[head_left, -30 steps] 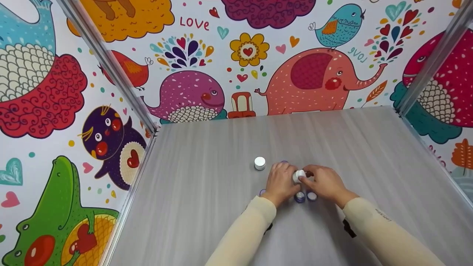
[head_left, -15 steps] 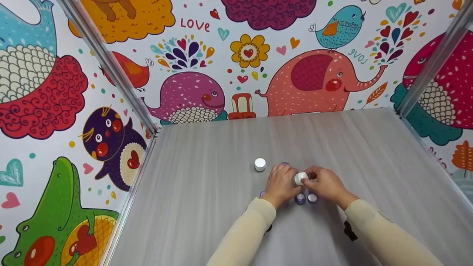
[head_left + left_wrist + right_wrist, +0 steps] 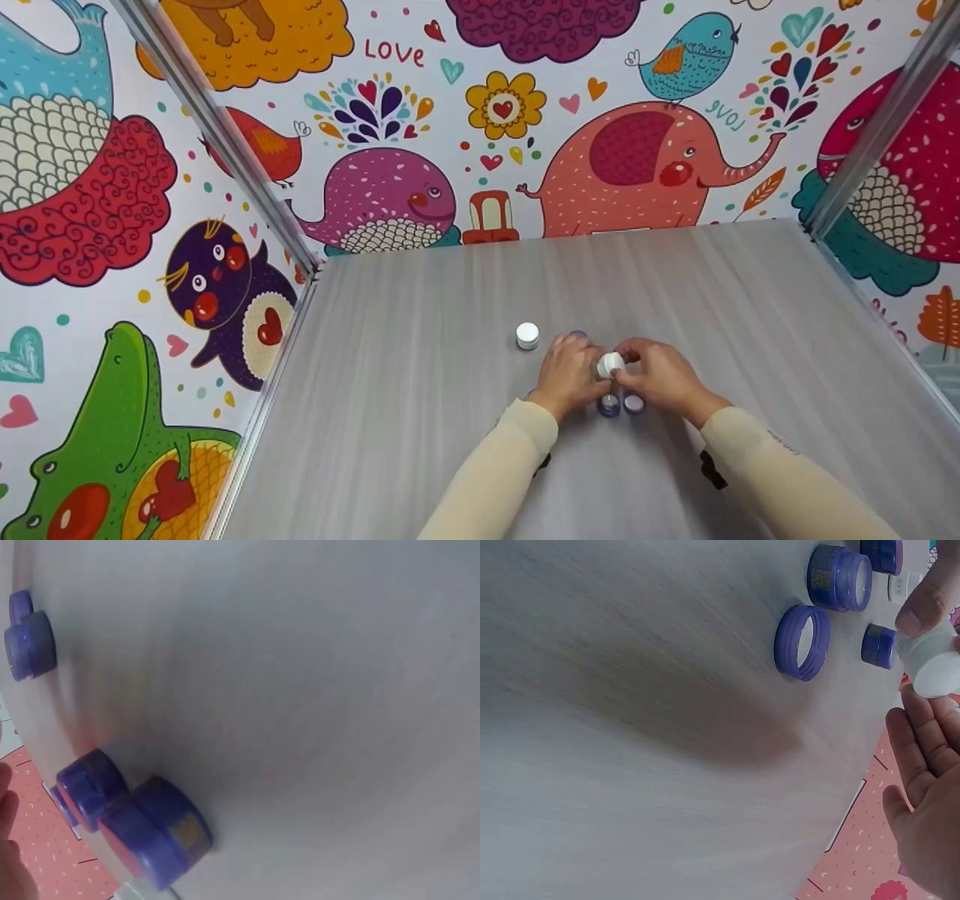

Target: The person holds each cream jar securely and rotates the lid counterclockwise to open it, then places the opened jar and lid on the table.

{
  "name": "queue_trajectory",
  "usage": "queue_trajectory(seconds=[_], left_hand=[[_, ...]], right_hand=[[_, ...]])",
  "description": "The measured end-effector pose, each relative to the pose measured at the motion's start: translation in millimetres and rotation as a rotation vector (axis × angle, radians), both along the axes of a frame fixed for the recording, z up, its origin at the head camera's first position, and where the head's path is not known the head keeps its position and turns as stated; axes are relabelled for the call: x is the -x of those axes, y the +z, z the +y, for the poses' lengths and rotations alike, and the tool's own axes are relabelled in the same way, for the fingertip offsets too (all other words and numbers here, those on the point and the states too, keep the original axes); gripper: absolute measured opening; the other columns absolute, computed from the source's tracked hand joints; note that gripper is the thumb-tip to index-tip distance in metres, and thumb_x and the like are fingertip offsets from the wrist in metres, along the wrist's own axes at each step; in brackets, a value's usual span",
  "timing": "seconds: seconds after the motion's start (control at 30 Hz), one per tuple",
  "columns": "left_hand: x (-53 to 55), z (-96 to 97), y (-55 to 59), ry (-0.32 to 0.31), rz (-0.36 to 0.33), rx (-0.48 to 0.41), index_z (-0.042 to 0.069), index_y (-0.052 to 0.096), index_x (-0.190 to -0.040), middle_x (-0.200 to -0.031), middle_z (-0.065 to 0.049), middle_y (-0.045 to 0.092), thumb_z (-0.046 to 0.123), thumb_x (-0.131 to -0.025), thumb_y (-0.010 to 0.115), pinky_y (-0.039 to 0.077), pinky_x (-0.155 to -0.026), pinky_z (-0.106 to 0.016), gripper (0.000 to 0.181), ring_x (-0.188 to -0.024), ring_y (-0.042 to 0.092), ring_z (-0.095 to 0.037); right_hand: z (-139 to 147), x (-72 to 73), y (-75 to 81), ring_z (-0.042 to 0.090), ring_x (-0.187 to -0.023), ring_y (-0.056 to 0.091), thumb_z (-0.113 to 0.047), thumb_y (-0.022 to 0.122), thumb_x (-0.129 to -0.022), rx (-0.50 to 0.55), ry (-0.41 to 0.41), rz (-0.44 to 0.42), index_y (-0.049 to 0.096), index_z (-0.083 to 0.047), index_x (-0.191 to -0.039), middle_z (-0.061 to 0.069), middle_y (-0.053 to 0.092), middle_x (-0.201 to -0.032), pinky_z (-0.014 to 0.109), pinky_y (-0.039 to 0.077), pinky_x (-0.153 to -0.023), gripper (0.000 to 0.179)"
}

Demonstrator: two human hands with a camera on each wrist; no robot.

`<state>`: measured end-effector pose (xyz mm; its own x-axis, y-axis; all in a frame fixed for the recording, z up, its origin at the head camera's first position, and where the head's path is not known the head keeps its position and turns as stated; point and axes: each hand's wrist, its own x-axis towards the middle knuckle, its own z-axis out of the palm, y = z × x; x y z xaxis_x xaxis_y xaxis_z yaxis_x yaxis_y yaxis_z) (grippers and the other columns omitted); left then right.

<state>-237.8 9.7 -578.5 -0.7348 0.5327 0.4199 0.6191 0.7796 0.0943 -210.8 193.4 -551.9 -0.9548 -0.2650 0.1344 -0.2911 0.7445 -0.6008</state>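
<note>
Both hands meet at a small white jar (image 3: 609, 366) held over the table. My left hand (image 3: 571, 375) grips its left side; in the right wrist view the left thumb (image 3: 922, 611) presses on it. My right hand (image 3: 660, 375) pinches it from the right with thumb and fingers. Just below the hands stands an uncovered purple jar (image 3: 609, 406), with a purple lid (image 3: 634, 403) lying beside it, hollow side up. Another white jar (image 3: 527, 336) stands to the left of the hands.
Beyond my left hand, a purple jar (image 3: 577, 334) is partly hidden. More purple jars (image 3: 161, 832) stand close together in the left wrist view. Printed cartoon walls (image 3: 495, 150) with metal posts (image 3: 225, 142) border the grey table (image 3: 405, 337) at the back and sides.
The held white jar turns slightly between the hands, and the hands shift a little. The purple rim beside my left wrist is now more covered. The things on the table stay put.
</note>
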Motion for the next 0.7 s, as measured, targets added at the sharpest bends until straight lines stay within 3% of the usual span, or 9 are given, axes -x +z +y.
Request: queue_trajectory(seconds=[0.23, 0.47, 0.53, 0.7], left_hand=[[1.1, -1.1, -1.0, -0.021, 0.025, 0.001, 0.02, 0.077, -0.093, -0.087, 0.009, 0.068, 0.051, -0.073, 0.079, 0.044, -0.081, -0.029, 0.036, -0.085, 0.059, -0.011], [1.5, -1.9, -3.3, -0.008, 0.04, -0.004, 0.021, 0.077, -0.095, -0.089, 0.009, 0.068, 0.05, -0.072, 0.08, 0.044, -0.081, -0.029, 0.038, -0.086, 0.059, -0.011], [1.2, -2.0, -3.6, -0.005, 0.046, -0.001, 0.02, 0.077, -0.095, -0.089, 0.009, 0.068, 0.049, -0.071, 0.081, 0.044, -0.08, -0.029, 0.037, -0.086, 0.059, -0.011], [0.9, -2.2, -3.8, -0.008, 0.062, 0.003, 0.019, 0.076, -0.094, -0.088, 0.009, 0.067, 0.047, -0.071, 0.082, 0.043, -0.079, -0.029, 0.036, -0.085, 0.058, -0.012]], right_hand=[[2.2, 0.2, -0.3, 0.029, -0.099, 0.065, -0.016, 0.078, -0.082, -0.036, 0.072, 0.063, 0.069, -0.005, -0.111, 0.006, 0.068, -0.105, 0.049, 0.051, -0.084, 0.032], [0.8, -1.4, -1.8, 0.03, -0.107, 0.063, -0.018, 0.076, -0.085, 0.02, 0.025, 0.048, 0.067, -0.003, -0.117, 0.009, 0.067, -0.112, 0.051, 0.048, -0.09, 0.036], [0.0, -1.8, -1.3, 0.029, -0.103, 0.064, -0.024, 0.072, -0.09, 0.013, -0.02, 0.041, 0.067, -0.003, -0.117, 0.008, 0.068, -0.109, 0.051, 0.049, -0.087, 0.034], [-0.3, -2.3, 0.4, 0.019, -0.074, 0.06, -0.039, 0.06, -0.098, -0.063, -0.103, 0.013, 0.071, -0.007, -0.103, 0.0, 0.068, -0.085, 0.043, 0.049, -0.069, 0.034]])
